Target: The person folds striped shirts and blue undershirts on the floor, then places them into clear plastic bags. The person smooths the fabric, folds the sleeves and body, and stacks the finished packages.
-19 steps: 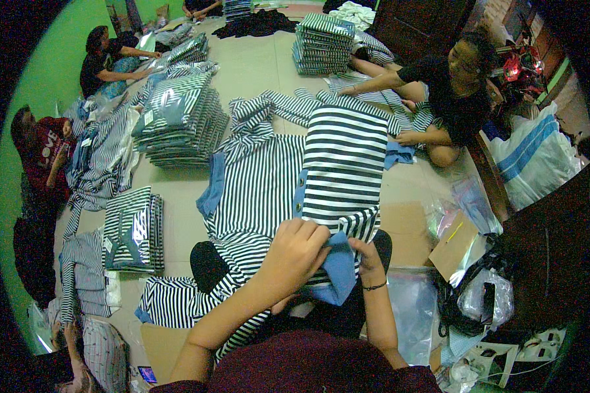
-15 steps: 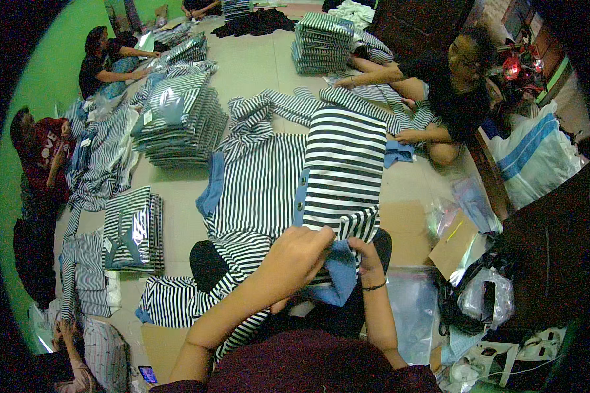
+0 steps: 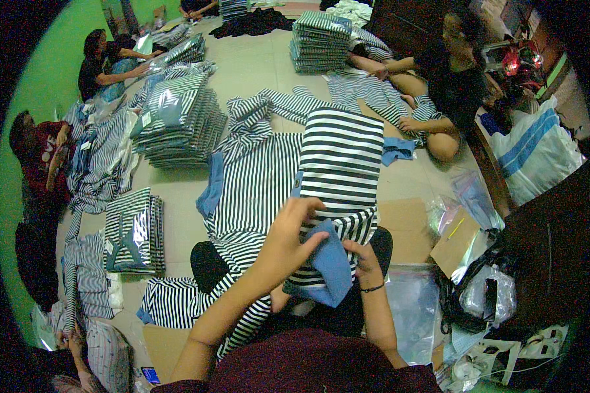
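A black-and-white striped shirt [image 3: 341, 160] lies before me, its front part folded into a flat rectangle with a blue button strip at the left edge. Its blue collar [image 3: 332, 265] sticks up at the near end, towards my body. My left hand [image 3: 285, 239] is over the left side of the collar, fingers apart and curved, the thumb against the blue cloth. On the collar's right side, my right hand [image 3: 367, 259] grips the shirt's edge, thumb on top and the other fingers partly hidden. Another striped shirt [image 3: 252, 187] with blue trim is spread out underneath.
Stacks of bagged striped shirts [image 3: 180, 121] stand at left, with a smaller stack [image 3: 134, 232] nearer and another [image 3: 320, 42] far off. Clear plastic bags [image 3: 410, 314] and cardboard [image 3: 403, 229] lie at right. Co-workers sit at left and far right among loose striped garments.
My left hand has loosened from the shirt and its fingers have spread, moving slightly left and up. The collar stands up more. At far right, a co-worker's arm has drawn back.
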{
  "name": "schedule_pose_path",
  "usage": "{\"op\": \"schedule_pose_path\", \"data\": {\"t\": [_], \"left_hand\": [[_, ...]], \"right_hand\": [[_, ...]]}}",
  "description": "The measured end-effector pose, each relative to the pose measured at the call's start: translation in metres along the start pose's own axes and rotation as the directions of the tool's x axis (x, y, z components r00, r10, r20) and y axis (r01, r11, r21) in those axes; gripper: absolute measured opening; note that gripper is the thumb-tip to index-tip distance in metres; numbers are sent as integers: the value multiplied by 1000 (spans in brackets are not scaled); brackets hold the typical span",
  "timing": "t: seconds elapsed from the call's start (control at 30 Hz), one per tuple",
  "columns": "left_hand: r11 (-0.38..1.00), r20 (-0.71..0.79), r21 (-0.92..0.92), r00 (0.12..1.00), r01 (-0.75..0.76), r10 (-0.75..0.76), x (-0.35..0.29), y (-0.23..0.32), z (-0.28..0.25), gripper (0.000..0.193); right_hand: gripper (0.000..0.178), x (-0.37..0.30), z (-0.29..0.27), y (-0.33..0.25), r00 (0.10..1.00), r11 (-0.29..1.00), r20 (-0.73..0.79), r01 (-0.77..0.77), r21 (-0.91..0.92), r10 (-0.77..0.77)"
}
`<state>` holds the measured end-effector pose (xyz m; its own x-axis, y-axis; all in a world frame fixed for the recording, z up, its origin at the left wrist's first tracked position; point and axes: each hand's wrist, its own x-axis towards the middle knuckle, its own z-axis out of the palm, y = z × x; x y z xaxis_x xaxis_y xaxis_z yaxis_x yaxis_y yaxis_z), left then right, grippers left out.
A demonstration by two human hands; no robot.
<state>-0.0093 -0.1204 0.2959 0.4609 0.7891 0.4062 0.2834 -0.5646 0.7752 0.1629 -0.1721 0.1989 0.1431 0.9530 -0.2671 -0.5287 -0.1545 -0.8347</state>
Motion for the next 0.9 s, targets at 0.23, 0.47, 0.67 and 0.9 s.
{"op": "schedule_pose_path", "data": {"t": [0.23,0.47,0.67,0.9], "left_hand": [[937,-45,-186,950,295,-308,-11,-11,17,87],[904,26,-186,922,384,-386,-9,-21,25,95],[624,-9,-668,834,405,-551,-11,-45,6,56],[368,648,-347,505,862,-571,-78,-68,15,69]], "right_hand": [[39,-4,-1,3,997,999,70,-42,33,39],[41,-2,-5,8,992,997,122,-33,-71,42],[32,12,-39,16,980,903,148,-179,390,130],[42,31,-85,22,980,868,178,-166,468,91]]}}
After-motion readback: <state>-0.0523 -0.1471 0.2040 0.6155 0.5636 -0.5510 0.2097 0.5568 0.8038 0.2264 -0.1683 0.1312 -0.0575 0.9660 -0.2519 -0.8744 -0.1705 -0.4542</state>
